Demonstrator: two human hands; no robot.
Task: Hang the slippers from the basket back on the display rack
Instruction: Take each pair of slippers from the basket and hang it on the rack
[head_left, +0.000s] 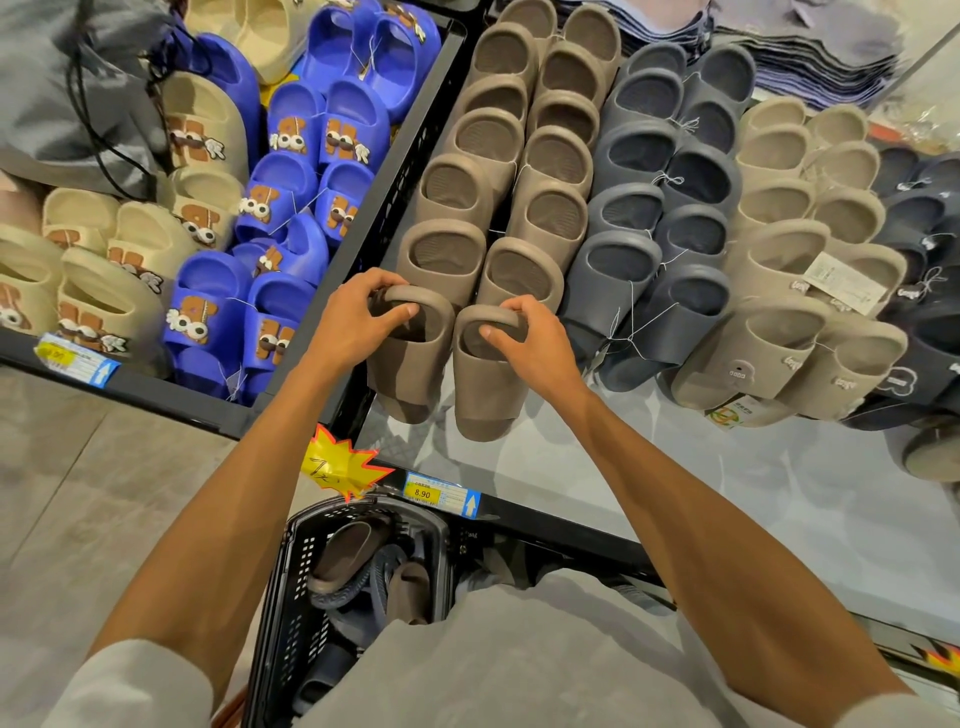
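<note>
Two hands: each grasps one brown slipper of a pair at the front of the brown column.
Left hand (358, 322): fingers curled over the strap edge of the left slipper (410, 358), thumb across the opening.
Right hand (524, 338): same grip on the right slipper (485, 374), thumb on the strap rim.
Reason for grip: holding by the strap probably lets the pair be steered into line with the column.
Rack (415, 156): brown, grey and beige columns side by side; pair goes with matching colour.
Hook: hidden; cannot tell if seated.
Basket (291, 597): below, near the person; more slippers inside, so task is unfinished.
</note>
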